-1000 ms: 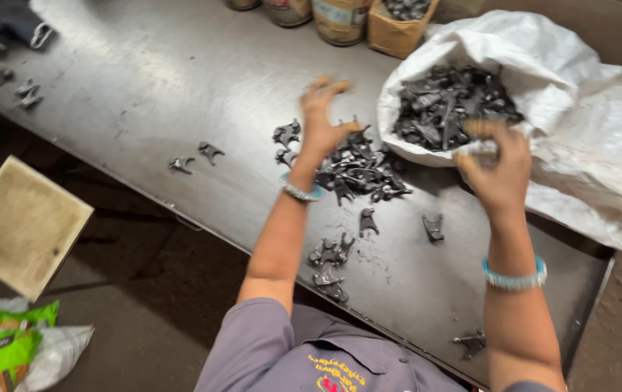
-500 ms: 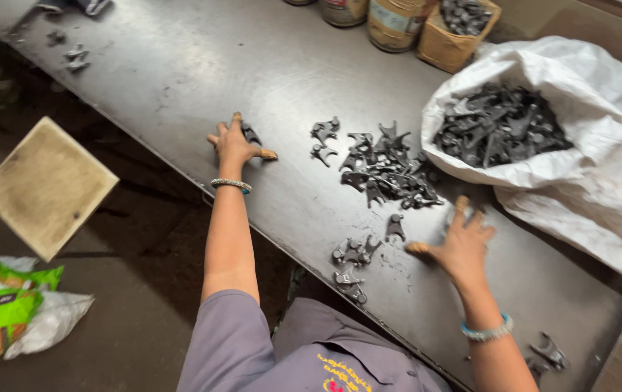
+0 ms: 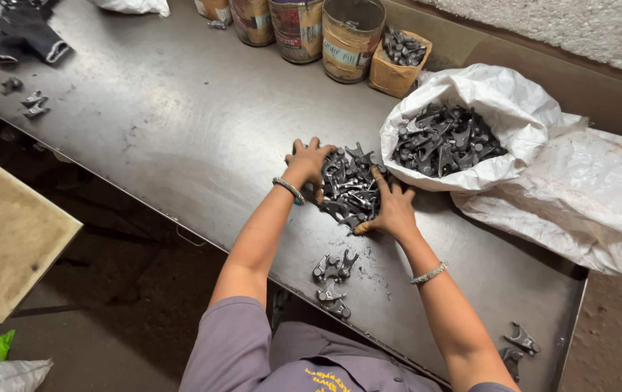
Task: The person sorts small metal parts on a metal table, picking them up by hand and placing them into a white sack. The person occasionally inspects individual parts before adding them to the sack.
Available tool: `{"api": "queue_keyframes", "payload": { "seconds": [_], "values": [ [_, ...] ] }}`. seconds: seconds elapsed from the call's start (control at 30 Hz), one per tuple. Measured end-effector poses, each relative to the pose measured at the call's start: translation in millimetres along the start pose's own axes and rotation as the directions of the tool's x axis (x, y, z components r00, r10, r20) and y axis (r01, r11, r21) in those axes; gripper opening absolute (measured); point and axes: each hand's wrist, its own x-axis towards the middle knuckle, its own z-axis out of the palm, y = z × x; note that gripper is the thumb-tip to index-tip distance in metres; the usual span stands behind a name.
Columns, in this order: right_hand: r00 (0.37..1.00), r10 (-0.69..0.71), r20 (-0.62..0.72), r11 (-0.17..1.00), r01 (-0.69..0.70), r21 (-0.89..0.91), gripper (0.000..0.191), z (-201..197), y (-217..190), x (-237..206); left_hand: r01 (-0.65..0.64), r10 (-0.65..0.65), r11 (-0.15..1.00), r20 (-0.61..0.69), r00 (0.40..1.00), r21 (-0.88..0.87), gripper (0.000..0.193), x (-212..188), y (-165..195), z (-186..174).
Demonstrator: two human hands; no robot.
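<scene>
Grey sheet metal covered the long workbench (image 3: 144,123), scuffed and dull, set against a rough pale wall and a dirt floor. At its middle lay a heap of small dark forged metal parts (image 3: 351,185), and both of the person's hands were on it. The left hand (image 3: 308,161) was cupped against the heap's left edge, fingers curled over the outer pieces, a bangle on the wrist. The right hand (image 3: 392,209) lay flat and spread against the heap's near right side, palm down, fingers pointing up toward the pile. So the heap sat between the two hands, touching both, neither hand pinching a single piece.

Just beyond the right hand, a white woven sack (image 3: 514,123) stood open on the bench, its mouth rolled back and more of the same dark parts (image 3: 445,141) filling it. A few stray pieces (image 3: 333,279) lay nearer the bench's front edge, between the person's arms, and two more (image 3: 518,345) rested at the bench's right end. Along the back stood several round tins (image 3: 351,36) and a small cardboard box (image 3: 398,62) holding dark bits. A square tan board (image 3: 6,239) sat below the bench on the left.
</scene>
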Motion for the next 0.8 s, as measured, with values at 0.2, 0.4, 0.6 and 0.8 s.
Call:
{"api": "queue_keyframes", "payload": {
  "seconds": [0.2,0.4,0.6,0.8],
  "values": [
    [0.989,-0.092,-0.119,0.990,0.104,0.097,0.122,0,-5,-14,-0.245,0.249,0.968,-0.260,0.933,0.048,0.122,-24,1,26],
    [0.956,-0.100,-0.275,0.945,0.178,0.273,0.076,29,-12,-49,-0.227,0.149,0.876,-0.209,0.967,-0.425,0.106,-60,13,74],
    [0.943,-0.133,-0.306,0.784,0.289,0.550,0.069,40,8,-64,-0.287,0.157,0.624,-0.243,0.957,-0.727,0.091,-95,11,114],
    [0.995,-0.095,0.014,0.184,0.004,0.983,0.066,31,24,-74,-0.058,0.311,-0.070,-0.077,0.947,-0.996,0.077,-107,21,128]
  ]
}}
